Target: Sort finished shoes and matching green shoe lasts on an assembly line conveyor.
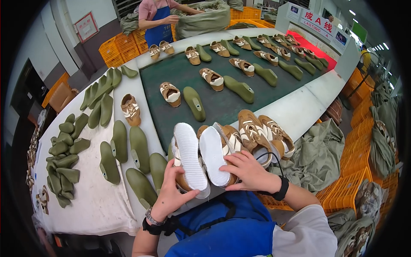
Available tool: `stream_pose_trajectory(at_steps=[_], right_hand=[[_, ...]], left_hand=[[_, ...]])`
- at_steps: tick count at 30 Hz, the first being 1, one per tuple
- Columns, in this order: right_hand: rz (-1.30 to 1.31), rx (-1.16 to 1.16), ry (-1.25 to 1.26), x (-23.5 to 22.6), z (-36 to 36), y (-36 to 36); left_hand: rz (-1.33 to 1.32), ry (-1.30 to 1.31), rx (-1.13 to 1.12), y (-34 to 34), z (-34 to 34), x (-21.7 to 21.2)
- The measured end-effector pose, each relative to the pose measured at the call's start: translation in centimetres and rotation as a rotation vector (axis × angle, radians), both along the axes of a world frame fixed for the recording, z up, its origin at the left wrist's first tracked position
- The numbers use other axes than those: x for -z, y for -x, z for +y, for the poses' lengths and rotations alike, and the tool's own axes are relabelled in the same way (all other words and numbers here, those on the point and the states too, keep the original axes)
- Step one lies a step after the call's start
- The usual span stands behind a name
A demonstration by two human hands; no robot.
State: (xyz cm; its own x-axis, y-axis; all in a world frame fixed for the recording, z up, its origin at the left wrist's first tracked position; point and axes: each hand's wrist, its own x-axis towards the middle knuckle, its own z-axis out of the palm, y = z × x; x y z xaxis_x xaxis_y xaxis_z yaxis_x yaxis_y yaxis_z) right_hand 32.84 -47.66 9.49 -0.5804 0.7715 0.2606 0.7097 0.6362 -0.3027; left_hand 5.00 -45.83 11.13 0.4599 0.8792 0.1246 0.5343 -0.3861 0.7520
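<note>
Bottom up at the table's front edge, I hold a pair of brown-and-white shoe uppers. My left hand [171, 198] is closed round the left shoe upper [189, 156], its thumb near the heel end of the ribbed white underside. My right hand [253, 172] grips the right shoe upper [214, 156], fingertips on its smoother white underside. Just beyond my right hand stand several brown lace-up shoe uppers [252, 130]. Green shoe lasts [139, 147] lie left of my left hand, and a brown shoe upper [130, 110] sits above them.
A dark green conveyor belt [165, 118] carries rows of shoe uppers and green lasts. More lasts [64, 147] are heaped on the white-covered table [92, 201] at left. Orange crates [351, 188] and a grey-green cloth [321, 150] are at right. A person [158, 21] works across the belt.
</note>
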Motion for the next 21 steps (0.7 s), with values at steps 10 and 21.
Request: stream_pose_trajectory(at_steps=[10, 21], right_hand=[[0.293, 0.036, 0.071, -2.3, 0.8, 1.5], [0.978, 0.084, 0.186, -1.6, 0.2, 8.1]], left_hand=[[-1.706, 0.748, -0.191, 2.9, -0.5, 0.6], [-1.485, 1.159, 0.183, 0.5, -1.7, 2.2]])
